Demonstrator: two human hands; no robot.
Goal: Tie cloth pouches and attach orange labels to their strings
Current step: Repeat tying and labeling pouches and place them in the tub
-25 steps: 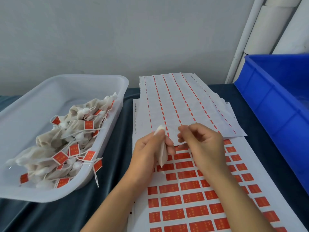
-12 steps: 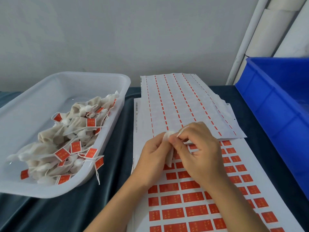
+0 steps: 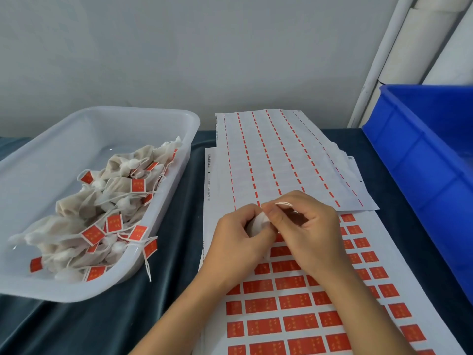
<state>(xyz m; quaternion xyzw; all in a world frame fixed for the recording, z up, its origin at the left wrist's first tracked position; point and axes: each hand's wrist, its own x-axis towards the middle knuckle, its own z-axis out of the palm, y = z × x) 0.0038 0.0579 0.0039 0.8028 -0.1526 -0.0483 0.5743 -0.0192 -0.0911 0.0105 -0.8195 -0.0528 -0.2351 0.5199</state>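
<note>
Keep left hand (image 3: 236, 234) gripping the pouch (image 3: 258, 222) neck, right hand (image 3: 312, 231) pinching the string (image 3: 283, 204), then pull the loop snug over the label sheet (image 3: 294, 303).

- The left hand (image 3: 236, 237) grips a white cloth pouch (image 3: 258, 224) above the orange label sheet (image 3: 294, 303).
- The right hand (image 3: 311, 231) pinches the pouch's string (image 3: 283, 204).
- Left of the sheet, a clear tub (image 3: 38, 165) holds tied, labelled pouches (image 3: 107, 208).
- Right of the sheet stands a blue crate (image 3: 419, 160).
</note>
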